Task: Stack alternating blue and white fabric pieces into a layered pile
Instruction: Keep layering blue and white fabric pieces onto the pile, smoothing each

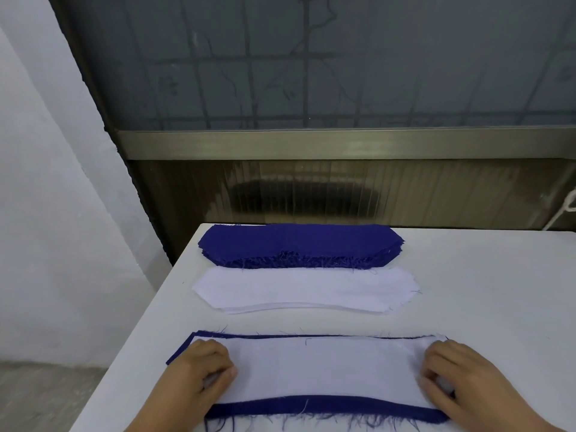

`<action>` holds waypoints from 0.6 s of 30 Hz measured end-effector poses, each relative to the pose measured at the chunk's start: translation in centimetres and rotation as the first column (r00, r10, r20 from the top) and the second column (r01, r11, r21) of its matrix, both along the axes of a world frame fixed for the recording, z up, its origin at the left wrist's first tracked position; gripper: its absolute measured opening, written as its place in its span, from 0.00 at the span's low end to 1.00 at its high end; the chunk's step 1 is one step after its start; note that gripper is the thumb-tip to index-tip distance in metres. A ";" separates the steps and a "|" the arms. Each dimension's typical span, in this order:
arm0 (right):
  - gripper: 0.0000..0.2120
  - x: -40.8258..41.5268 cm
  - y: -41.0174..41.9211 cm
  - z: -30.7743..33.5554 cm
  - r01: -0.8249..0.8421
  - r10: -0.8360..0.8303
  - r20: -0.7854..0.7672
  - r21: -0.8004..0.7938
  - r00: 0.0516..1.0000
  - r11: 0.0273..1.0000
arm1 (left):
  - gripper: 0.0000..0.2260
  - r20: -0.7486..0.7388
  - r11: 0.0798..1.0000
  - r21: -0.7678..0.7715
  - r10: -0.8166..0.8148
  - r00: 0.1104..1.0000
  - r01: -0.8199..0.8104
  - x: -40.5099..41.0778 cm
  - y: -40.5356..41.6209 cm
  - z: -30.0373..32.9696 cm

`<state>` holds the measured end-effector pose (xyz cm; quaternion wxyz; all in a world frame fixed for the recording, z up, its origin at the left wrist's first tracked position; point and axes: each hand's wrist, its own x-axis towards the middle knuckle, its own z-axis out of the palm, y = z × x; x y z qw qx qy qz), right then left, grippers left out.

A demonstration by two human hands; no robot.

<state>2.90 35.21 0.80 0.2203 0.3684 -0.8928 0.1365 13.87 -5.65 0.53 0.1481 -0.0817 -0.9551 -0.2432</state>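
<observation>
Table: a white table (467, 291) carries everything; its far edge runs along a dark wall panel, and its left edge slants down toward me.

Blue stack: a pile of blue fabric pieces (299, 243) lies at the far edge of the table, near the far left corner, long side across. Its near edge is frayed, with loose threads hanging out.

White stack: a pile of white fabric pieces (305, 289) lies just on my side of the blue stack, parallel to it. Whether the two stacks touch I cannot tell. Several layers show along its near edge.

Layered pile: the pile I am building (324, 410) lies close to the near edge of the table, well apart from the white stack. A blue piece shows below, as a wide frayed band along the near side and a thin line along the far side and left end.

Top white piece: a white piece (327, 369) lies flat on the blue one, set a little toward the far side.

My left hand: my left hand (202, 372) rests on the left end of the top white piece, fingers curled and pressing down on the cloth; I cannot tell whether they pinch it.

My right hand: my right hand (458, 378) does the same at the right end, fingers bent, tips on the white cloth.
</observation>
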 end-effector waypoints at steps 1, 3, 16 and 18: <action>0.09 -0.3 0.2 0.2 0.016 -0.016 0.005 0.027 1.000 1.000 | 0.09 -0.031 0.999 -0.032 0.025 0.999 -0.026 -0.4 -0.1 0.2; 0.12 -1.2 0.7 0.5 0.041 -0.045 0.042 0.091 0.998 0.995 | 0.12 -0.027 0.994 -0.047 0.100 0.995 -0.101 -1.5 -0.4 0.6; 0.06 -14.7 -8.7 3.5 0.168 -0.127 0.308 -0.111 0.943 0.979 | 0.11 -0.123 0.987 -0.148 0.049 0.991 -0.067 -16.7 7.0 3.1; 0.08 -16.7 -10.1 3.7 0.211 -0.147 0.369 -0.139 0.917 0.967 | 0.15 -0.101 0.989 -0.140 0.033 0.994 -0.047 -19.1 8.0 3.2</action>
